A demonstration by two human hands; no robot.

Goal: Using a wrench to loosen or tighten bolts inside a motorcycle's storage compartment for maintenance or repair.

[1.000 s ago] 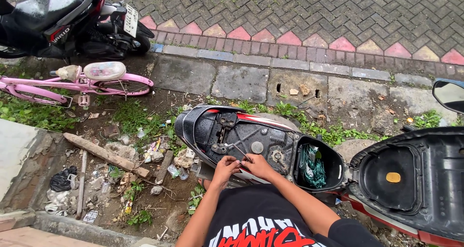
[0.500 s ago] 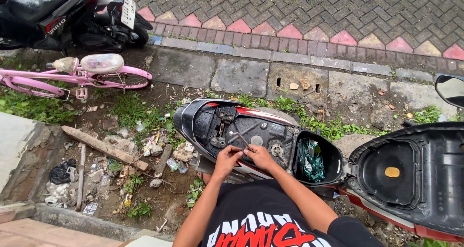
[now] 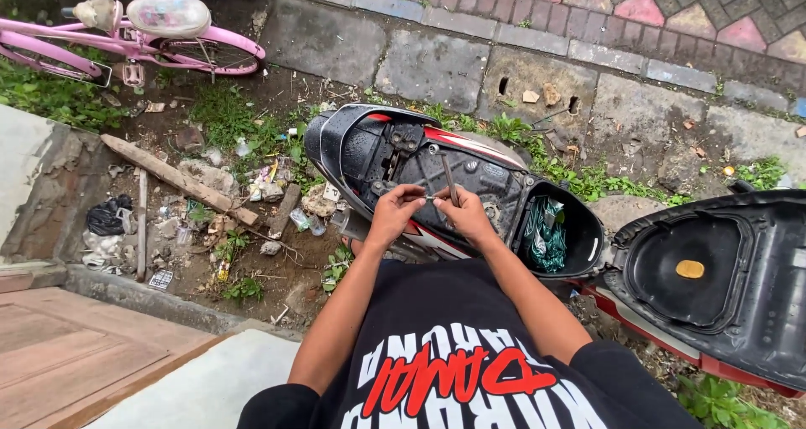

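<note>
- A pink bicycle lies in the top left corner of the ground, on grass beside the grey kerb stones.
- A wooden plank lies slantwise in the dirt below it, with a black plastic bag and scattered litter near the concrete edge.
- The left hand hovers over the scooter's open underseat compartment, fingers pinched together on the end of something small and thin; what it is cannot be told.
- The right hand sits just beside it, almost touching, and grips a screwdriver, whose dark shaft points up and away over the black tray.
- A bundle of green cord lies in the compartment's right end, well apart from both hands.
- The raised seat, black underside up with a yellow patch at its middle, fills the right edge.
</note>
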